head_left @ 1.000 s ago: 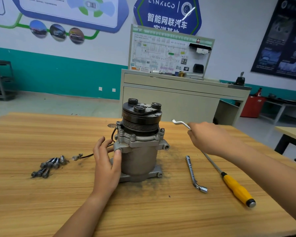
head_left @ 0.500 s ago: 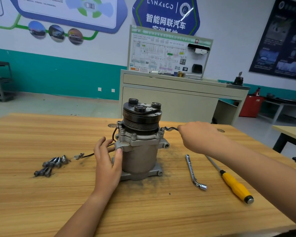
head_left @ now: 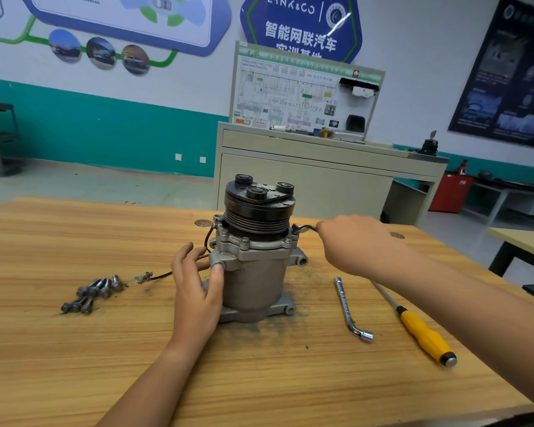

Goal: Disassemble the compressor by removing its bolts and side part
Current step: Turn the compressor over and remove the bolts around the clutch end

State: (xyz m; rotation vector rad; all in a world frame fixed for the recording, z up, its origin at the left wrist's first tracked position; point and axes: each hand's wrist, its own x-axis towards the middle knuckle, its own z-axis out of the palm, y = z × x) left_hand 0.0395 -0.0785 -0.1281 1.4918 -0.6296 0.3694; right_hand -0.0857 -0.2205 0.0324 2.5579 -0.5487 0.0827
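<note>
A grey metal compressor (head_left: pixel 253 285) stands upright on the wooden table (head_left: pixel 259 380), its black pulley (head_left: pixel 259 204) on top. My left hand (head_left: pixel 195 288) rests against its left side, thumb on a mounting lug, fingers spread behind. My right hand (head_left: pixel 361 245) grips a bent metal wrench (head_left: pixel 302 228) whose socket end sits on a bolt (head_left: pixel 289 240) at the flange's right rim. Several removed bolts (head_left: pixel 93 292) lie in a heap to the left. A black wire with a connector (head_left: pixel 144 277) trails from the compressor.
An L-shaped socket wrench (head_left: pixel 349 309) and a yellow-handled screwdriver (head_left: pixel 423 334) lie on the table right of the compressor, under my right forearm. A beige training bench (head_left: pixel 305 177) stands behind the table. Dark grime marks the wood around the compressor base.
My right hand moved left and down with the wrench, bringing its end from the air onto the bolt at the flange's right side. My left hand stayed on the compressor.
</note>
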